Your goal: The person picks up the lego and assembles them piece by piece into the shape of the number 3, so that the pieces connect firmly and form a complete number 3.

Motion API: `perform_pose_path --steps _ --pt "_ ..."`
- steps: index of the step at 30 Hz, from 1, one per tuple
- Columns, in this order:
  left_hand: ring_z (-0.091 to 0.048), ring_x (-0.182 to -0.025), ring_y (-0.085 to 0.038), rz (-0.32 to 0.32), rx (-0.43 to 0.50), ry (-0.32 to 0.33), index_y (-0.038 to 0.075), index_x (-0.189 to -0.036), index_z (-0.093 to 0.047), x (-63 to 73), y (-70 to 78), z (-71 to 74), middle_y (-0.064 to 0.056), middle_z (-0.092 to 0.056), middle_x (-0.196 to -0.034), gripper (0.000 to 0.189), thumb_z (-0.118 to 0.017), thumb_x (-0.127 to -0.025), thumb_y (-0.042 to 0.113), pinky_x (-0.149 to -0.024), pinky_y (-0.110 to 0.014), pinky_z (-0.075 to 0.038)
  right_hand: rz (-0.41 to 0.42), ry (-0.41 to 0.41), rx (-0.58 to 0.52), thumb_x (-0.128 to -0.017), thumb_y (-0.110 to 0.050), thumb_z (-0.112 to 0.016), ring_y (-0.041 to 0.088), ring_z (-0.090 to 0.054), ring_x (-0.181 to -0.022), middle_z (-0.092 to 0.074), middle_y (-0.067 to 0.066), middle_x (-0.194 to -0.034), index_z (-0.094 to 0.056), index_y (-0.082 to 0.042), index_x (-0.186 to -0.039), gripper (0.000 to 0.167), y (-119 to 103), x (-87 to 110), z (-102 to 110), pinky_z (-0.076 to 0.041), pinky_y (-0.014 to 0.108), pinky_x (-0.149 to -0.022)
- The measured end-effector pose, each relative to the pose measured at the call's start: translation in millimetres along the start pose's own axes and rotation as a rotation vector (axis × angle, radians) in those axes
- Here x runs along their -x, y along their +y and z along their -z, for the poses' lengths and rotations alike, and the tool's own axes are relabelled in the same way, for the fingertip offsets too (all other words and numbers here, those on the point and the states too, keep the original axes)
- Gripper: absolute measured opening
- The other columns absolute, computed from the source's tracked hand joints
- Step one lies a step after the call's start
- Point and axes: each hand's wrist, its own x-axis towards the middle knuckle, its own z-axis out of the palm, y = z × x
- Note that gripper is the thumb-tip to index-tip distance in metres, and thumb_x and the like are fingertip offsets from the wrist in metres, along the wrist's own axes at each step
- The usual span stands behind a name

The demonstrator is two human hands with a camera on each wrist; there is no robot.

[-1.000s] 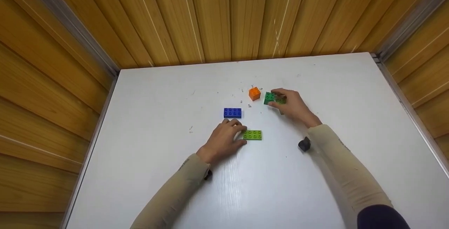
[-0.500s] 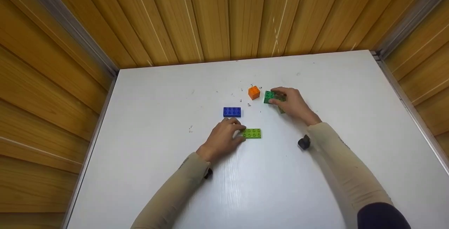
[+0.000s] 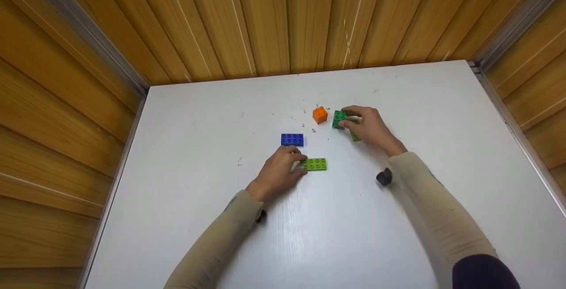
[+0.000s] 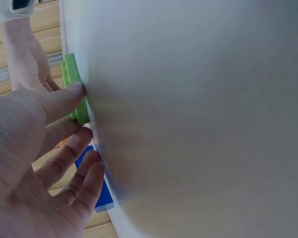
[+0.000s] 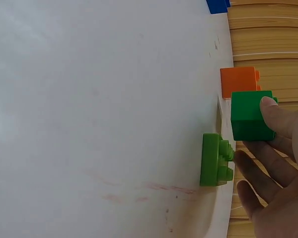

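My left hand (image 3: 278,171) pinches the left end of a flat light green toy brick (image 3: 316,164) on the white table, thumb on the near side and index finger on the far side. Just beyond that hand lies a blue brick (image 3: 292,139). With thumb and fingers my right hand (image 3: 373,127) holds a dark green brick (image 3: 338,118); the right wrist view shows this brick (image 5: 249,116) raised off the table. Under the right hand sits another light green brick (image 3: 355,135), partly hidden by fingers in the head view. An orange brick (image 3: 319,115) stands left of the dark green one.
The white table (image 3: 177,147) meets wood-patterned panels (image 3: 265,23) at the back and sides. Small dark specks mark its surface around the orange brick. A black device (image 3: 384,177) hangs under the right wrist.
The left hand has drawn the flat light green brick slightly left and closer to the blue brick. The right hand has raised the dark green brick a little.
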Motion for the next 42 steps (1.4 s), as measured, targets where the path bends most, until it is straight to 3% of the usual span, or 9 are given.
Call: perform_pose_path --steps 10,17,42 --pt "-0.059 -0.120 -0.020 -0.011 -0.003 0.019 0.012 -0.132 -0.076 -0.9 0.8 0.0 -0.003 -0.067 -0.129 0.036 -0.077 -0.100 0.028 -0.106 -0.036 -0.053 0.031 0.010 0.029 -0.104 -0.034 -0.073 0.035 -0.054 -0.145 -0.065 0.015 -0.148 -0.059 -0.007 -0.151 0.055 -9.2 3.6 3.3 -0.033 0.062 -0.126" --pt "-0.059 -0.120 -0.019 -0.016 -0.001 0.031 0.011 -0.131 -0.078 -1.8 -1.3 0.4 -0.002 -0.068 -0.127 0.036 -0.080 -0.098 0.026 -0.107 -0.036 -0.052 0.067 0.017 0.032 -0.102 -0.031 -0.075 0.041 -0.058 -0.138 -0.067 0.017 -0.145 -0.062 -0.007 -0.148 0.053 -15.0 8.4 5.6 -0.044 0.060 -0.119" --pt "-0.058 -0.118 -0.018 0.014 0.043 0.012 0.013 -0.131 -0.078 -3.3 -2.3 2.2 0.000 -0.067 -0.125 0.037 -0.081 -0.097 0.027 -0.106 -0.036 -0.051 0.095 -0.007 0.052 -0.099 -0.026 -0.079 0.039 -0.063 -0.134 -0.067 0.015 -0.146 -0.067 -0.009 -0.145 0.050 -30.1 34.2 0.5 -0.046 0.061 -0.116"
